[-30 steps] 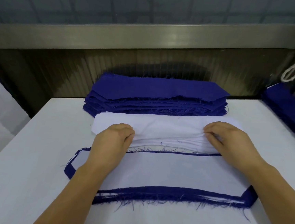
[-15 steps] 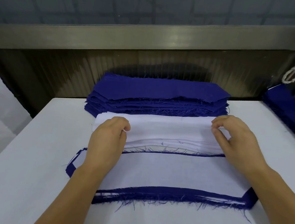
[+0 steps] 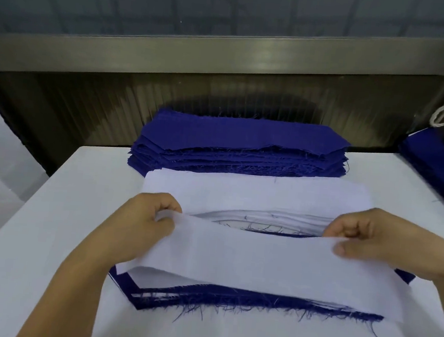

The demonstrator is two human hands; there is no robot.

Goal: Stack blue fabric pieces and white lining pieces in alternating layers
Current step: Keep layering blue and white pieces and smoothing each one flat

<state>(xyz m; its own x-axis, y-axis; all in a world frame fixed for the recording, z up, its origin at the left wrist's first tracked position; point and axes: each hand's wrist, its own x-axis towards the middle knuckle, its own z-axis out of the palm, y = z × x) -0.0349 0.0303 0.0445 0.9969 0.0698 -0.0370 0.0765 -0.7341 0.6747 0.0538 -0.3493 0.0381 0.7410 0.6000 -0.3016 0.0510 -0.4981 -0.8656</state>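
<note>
Hands are lifting one white lining piece (image 3: 261, 263) above a white bench (image 3: 48, 233). At left, the left hand (image 3: 143, 226) is pinching the piece's end between thumb and curled fingers (image 3: 166, 206); at right, the right hand (image 3: 365, 240) is gripping the opposite end the same way. The piece is hanging over the layered stack (image 3: 230, 300) of blue and white, with the white lining pile (image 3: 253, 195) and blue fabric pile (image 3: 241, 148) lying behind.
</note>
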